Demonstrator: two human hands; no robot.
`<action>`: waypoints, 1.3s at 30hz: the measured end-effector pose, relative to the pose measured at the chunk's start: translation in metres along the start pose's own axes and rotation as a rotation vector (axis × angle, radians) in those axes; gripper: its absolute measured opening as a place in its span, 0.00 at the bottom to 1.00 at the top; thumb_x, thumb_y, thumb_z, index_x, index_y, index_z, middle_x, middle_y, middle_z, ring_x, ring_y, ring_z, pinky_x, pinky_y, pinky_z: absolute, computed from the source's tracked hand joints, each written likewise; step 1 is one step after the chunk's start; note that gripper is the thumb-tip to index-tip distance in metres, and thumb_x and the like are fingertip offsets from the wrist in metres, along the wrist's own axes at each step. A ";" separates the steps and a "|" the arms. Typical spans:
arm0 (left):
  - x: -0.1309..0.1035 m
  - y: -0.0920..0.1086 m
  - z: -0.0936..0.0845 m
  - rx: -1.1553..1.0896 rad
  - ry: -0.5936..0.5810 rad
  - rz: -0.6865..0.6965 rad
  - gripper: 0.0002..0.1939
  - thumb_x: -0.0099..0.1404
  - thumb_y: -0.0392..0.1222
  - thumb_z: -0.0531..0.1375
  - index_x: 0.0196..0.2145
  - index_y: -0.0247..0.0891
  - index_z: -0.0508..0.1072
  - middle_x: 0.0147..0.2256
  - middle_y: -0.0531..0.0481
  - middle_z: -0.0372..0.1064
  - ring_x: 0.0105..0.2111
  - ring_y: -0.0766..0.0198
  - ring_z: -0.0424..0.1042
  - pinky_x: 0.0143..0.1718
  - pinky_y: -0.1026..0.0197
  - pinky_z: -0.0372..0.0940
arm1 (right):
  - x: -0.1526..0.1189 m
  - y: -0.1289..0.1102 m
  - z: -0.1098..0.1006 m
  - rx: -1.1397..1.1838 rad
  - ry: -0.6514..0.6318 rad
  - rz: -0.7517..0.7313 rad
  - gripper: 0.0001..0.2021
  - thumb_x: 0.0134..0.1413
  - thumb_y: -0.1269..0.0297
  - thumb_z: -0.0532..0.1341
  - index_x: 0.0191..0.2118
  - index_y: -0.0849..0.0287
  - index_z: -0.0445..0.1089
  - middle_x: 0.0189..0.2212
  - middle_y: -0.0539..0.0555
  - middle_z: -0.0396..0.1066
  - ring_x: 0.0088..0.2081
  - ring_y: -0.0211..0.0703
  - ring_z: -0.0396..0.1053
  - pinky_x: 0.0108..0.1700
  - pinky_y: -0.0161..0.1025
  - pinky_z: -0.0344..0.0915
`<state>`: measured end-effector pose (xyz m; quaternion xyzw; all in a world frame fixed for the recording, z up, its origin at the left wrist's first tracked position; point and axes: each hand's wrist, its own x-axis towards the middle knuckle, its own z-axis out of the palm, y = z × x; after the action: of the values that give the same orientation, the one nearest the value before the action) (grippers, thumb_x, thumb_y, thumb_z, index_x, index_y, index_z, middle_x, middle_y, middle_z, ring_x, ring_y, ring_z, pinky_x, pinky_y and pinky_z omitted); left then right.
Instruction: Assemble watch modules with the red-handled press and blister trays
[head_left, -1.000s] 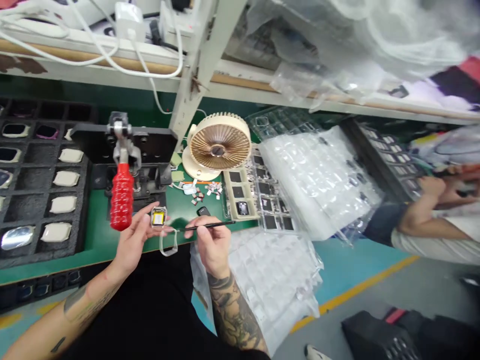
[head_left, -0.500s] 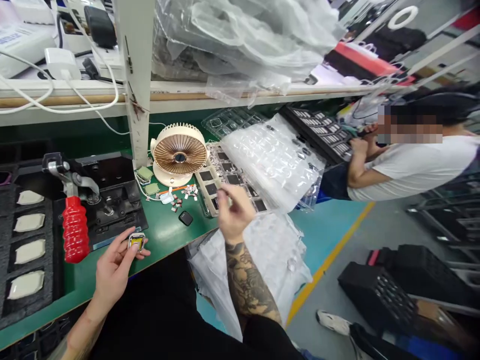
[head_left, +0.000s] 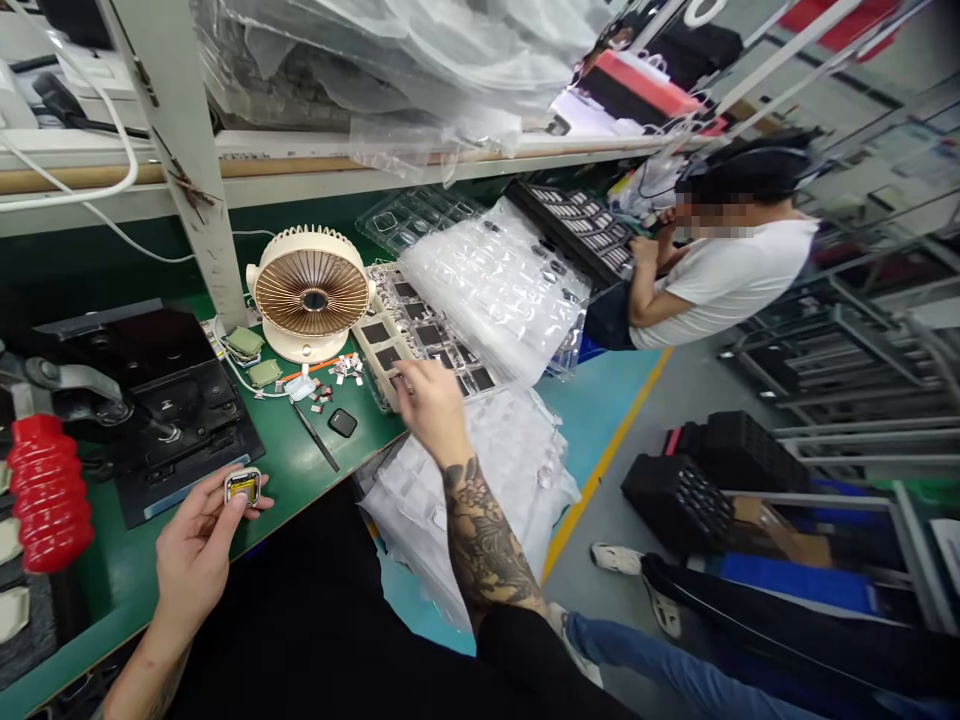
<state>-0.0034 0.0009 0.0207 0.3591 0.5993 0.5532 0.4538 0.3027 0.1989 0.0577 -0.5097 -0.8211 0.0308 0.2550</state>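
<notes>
My left hand point(head_left: 196, 545) is closed around an opened smartwatch case point(head_left: 242, 487), silver-rimmed with a yellow part inside, thumb on its lower edge. My right hand point(head_left: 435, 408) is over the near edge of a pale tray point(head_left: 373, 335) holding dark square pieces. Its thumb and index finger are pinched together; whatever is between them is too small to make out. Between the hands, a slim black tool like tweezers point(head_left: 315, 437) lies on the green table point(head_left: 289, 480), beside a small black rounded square piece point(head_left: 343, 422).
A beige fan point(head_left: 311, 290) stands behind small loose parts point(head_left: 347, 368). A press with a red handle point(head_left: 51, 490) is at left. Plastic-wrapped trays point(head_left: 491, 285) lie to the right, more plastic point(head_left: 480, 480) below the table edge. A co-worker point(head_left: 720, 260) sits further along.
The view has swung right. My right hand has come down to the tray's near edge. The slim black tool now shows on the table where none was visible. My left hand still holds the watch case.
</notes>
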 end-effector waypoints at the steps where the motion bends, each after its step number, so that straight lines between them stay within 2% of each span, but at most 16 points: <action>1: 0.000 0.000 0.000 0.008 0.003 0.003 0.22 0.76 0.52 0.68 0.61 0.37 0.76 0.50 0.40 0.85 0.42 0.50 0.86 0.41 0.50 0.81 | 0.004 0.016 -0.011 -0.054 0.011 0.067 0.15 0.75 0.65 0.57 0.56 0.56 0.79 0.49 0.63 0.81 0.51 0.58 0.74 0.55 0.54 0.70; 4: 0.000 0.000 0.001 0.012 0.009 0.021 0.19 0.75 0.52 0.68 0.56 0.38 0.77 0.51 0.39 0.85 0.45 0.48 0.86 0.43 0.50 0.81 | 0.018 0.055 -0.032 -0.152 -0.027 0.231 0.15 0.73 0.67 0.56 0.53 0.58 0.80 0.46 0.62 0.82 0.50 0.57 0.75 0.56 0.52 0.70; 7: 0.002 -0.001 0.002 -0.045 -0.008 0.036 0.16 0.75 0.50 0.69 0.52 0.39 0.75 0.52 0.39 0.85 0.48 0.48 0.87 0.46 0.51 0.81 | 0.030 0.075 -0.032 -0.206 -0.128 0.319 0.13 0.69 0.67 0.62 0.54 0.57 0.79 0.43 0.60 0.82 0.49 0.56 0.75 0.54 0.49 0.70; 10: 0.003 -0.001 0.003 -0.083 -0.011 0.031 0.15 0.77 0.49 0.68 0.52 0.39 0.71 0.52 0.38 0.84 0.50 0.48 0.87 0.48 0.50 0.81 | 0.038 0.080 -0.020 -0.246 -0.185 0.347 0.14 0.65 0.66 0.65 0.54 0.55 0.79 0.42 0.59 0.82 0.48 0.56 0.76 0.52 0.47 0.70; 14: 0.003 0.000 0.005 -0.097 0.017 0.013 0.16 0.77 0.50 0.67 0.53 0.39 0.70 0.51 0.38 0.84 0.51 0.47 0.86 0.48 0.50 0.80 | 0.042 0.084 -0.008 -0.204 -0.168 0.341 0.12 0.62 0.69 0.64 0.49 0.56 0.80 0.41 0.58 0.82 0.43 0.52 0.76 0.50 0.45 0.70; 18: 0.003 -0.002 0.006 -0.126 0.019 0.019 0.16 0.77 0.50 0.67 0.53 0.40 0.70 0.51 0.37 0.84 0.48 0.49 0.87 0.46 0.51 0.80 | 0.044 0.094 -0.008 -0.107 -0.167 0.328 0.13 0.57 0.71 0.63 0.46 0.59 0.80 0.37 0.57 0.81 0.39 0.49 0.76 0.47 0.44 0.71; 20: 0.004 -0.003 0.005 -0.139 0.013 0.020 0.17 0.77 0.51 0.67 0.54 0.40 0.70 0.51 0.37 0.84 0.45 0.50 0.87 0.45 0.52 0.79 | 0.042 0.093 -0.012 -0.097 -0.115 0.327 0.11 0.57 0.69 0.63 0.44 0.59 0.81 0.37 0.58 0.80 0.37 0.49 0.75 0.47 0.46 0.72; 23: 0.005 -0.001 0.004 -0.049 -0.011 0.038 0.15 0.76 0.51 0.67 0.53 0.40 0.76 0.44 0.42 0.84 0.39 0.55 0.83 0.41 0.56 0.75 | 0.033 0.071 -0.014 0.001 0.116 0.315 0.10 0.62 0.63 0.64 0.43 0.58 0.83 0.39 0.59 0.80 0.36 0.49 0.74 0.48 0.49 0.73; 25: 0.005 0.003 0.004 0.111 -0.044 0.069 0.13 0.76 0.51 0.68 0.50 0.40 0.82 0.39 0.45 0.82 0.34 0.59 0.78 0.37 0.59 0.69 | 0.022 0.037 -0.008 0.229 0.248 0.280 0.10 0.64 0.58 0.66 0.44 0.56 0.82 0.40 0.57 0.80 0.38 0.48 0.76 0.48 0.49 0.75; 27: 0.006 0.009 0.004 0.255 -0.080 0.113 0.12 0.74 0.50 0.68 0.48 0.42 0.86 0.36 0.46 0.80 0.30 0.61 0.70 0.33 0.59 0.64 | 0.006 -0.007 0.004 0.523 0.250 0.215 0.08 0.66 0.57 0.69 0.43 0.53 0.81 0.40 0.55 0.80 0.42 0.49 0.78 0.48 0.48 0.76; 29: 0.007 0.013 0.005 0.315 -0.109 0.148 0.11 0.75 0.49 0.68 0.48 0.44 0.88 0.36 0.46 0.78 0.28 0.62 0.66 0.33 0.59 0.61 | -0.010 -0.049 0.018 0.729 0.148 0.143 0.05 0.66 0.58 0.70 0.42 0.51 0.81 0.39 0.54 0.79 0.44 0.49 0.78 0.49 0.49 0.76; 31: 0.007 0.014 0.005 0.313 -0.124 0.156 0.12 0.76 0.49 0.67 0.50 0.45 0.88 0.37 0.46 0.78 0.29 0.60 0.68 0.34 0.58 0.62 | -0.021 -0.076 0.028 0.796 0.096 0.109 0.04 0.68 0.59 0.69 0.42 0.50 0.81 0.39 0.54 0.79 0.44 0.50 0.77 0.50 0.51 0.76; 32: 0.007 0.014 0.004 0.300 -0.125 0.153 0.12 0.76 0.49 0.67 0.51 0.46 0.88 0.38 0.45 0.79 0.31 0.59 0.70 0.34 0.58 0.64 | -0.023 -0.081 0.031 0.788 0.113 0.108 0.04 0.68 0.59 0.69 0.43 0.50 0.81 0.40 0.54 0.79 0.45 0.50 0.77 0.51 0.51 0.76; 33: 0.006 0.013 0.004 0.287 -0.123 0.149 0.12 0.76 0.49 0.67 0.50 0.46 0.88 0.40 0.44 0.80 0.32 0.58 0.72 0.36 0.57 0.65 | -0.022 -0.079 0.031 0.755 0.148 0.110 0.04 0.69 0.59 0.68 0.43 0.50 0.81 0.41 0.54 0.79 0.45 0.50 0.78 0.52 0.52 0.76; 35: 0.005 0.009 0.002 0.277 -0.121 0.150 0.11 0.75 0.49 0.67 0.49 0.46 0.88 0.43 0.43 0.82 0.36 0.55 0.76 0.38 0.57 0.68 | -0.013 -0.057 0.024 0.624 0.242 0.122 0.05 0.70 0.59 0.66 0.43 0.51 0.80 0.41 0.54 0.79 0.46 0.50 0.78 0.53 0.51 0.76; 39: 0.004 0.000 0.000 0.333 -0.119 0.191 0.12 0.74 0.49 0.68 0.50 0.46 0.87 0.45 0.45 0.82 0.37 0.56 0.77 0.40 0.58 0.70 | 0.010 0.021 -0.009 0.240 0.348 0.192 0.09 0.72 0.58 0.62 0.45 0.55 0.79 0.42 0.57 0.81 0.44 0.49 0.78 0.52 0.49 0.76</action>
<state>-0.0042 0.0048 0.0197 0.5163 0.6180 0.4646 0.3683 0.3201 0.2153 0.0627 -0.5490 -0.7030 0.0640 0.4475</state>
